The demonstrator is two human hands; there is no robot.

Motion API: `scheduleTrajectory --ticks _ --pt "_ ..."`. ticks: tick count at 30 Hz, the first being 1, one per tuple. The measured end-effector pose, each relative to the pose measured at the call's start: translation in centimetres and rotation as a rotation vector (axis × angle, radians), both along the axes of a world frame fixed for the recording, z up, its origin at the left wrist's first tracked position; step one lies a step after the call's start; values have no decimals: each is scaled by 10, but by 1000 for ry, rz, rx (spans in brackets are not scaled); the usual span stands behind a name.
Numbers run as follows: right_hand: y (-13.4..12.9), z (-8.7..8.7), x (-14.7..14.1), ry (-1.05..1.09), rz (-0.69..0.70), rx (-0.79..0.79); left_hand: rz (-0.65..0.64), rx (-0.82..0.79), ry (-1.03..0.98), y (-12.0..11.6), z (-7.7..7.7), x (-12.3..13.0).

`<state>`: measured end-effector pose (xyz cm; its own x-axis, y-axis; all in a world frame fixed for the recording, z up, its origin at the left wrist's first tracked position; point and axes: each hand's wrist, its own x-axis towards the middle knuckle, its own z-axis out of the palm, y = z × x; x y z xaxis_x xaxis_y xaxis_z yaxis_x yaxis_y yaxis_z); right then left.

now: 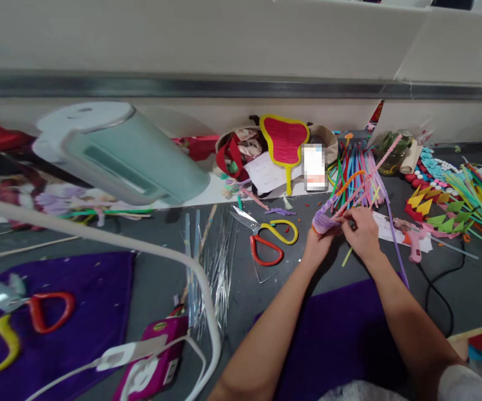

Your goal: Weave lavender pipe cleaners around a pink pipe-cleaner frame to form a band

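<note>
My left hand (319,244) is closed around a bundle of purple and orange pipe cleaners (325,217), wound into a curved shape. My right hand (361,231) pinches close beside it, its fingertips at the base of a pink pipe cleaner (385,156) that slants up to the right. Which strand the right fingers grip is partly hidden. Just beyond both hands lies a pile of many-coloured pipe cleaners (351,167). Left of them, scissors (261,228) with one red and one yellow handle lie with blades slightly apart.
A pink glue gun (415,245) with a black cord lies at the right. A red-and-yellow pipe cleaner fan (285,139) leans at the back by a phone (315,167). Silver wires (220,267), a pale green pitcher-like appliance (140,156) and a white cable (174,253) are to the left.
</note>
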<state>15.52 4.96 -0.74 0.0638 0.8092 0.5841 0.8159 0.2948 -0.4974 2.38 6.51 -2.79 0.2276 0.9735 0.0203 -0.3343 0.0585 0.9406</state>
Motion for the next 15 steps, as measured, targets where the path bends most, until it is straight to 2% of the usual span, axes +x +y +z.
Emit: scheduleTrajectory --ticks 9,12,15 --pt "0 -2 3 115 -92 9 57 -150 -156 -1 9 -1" --pt "1 -3 5 235 -103 -34 28 -172 -187 0 10 -3" --pt "3 -4 5 459 -86 -113 -33 -190 -206 1 10 -5"
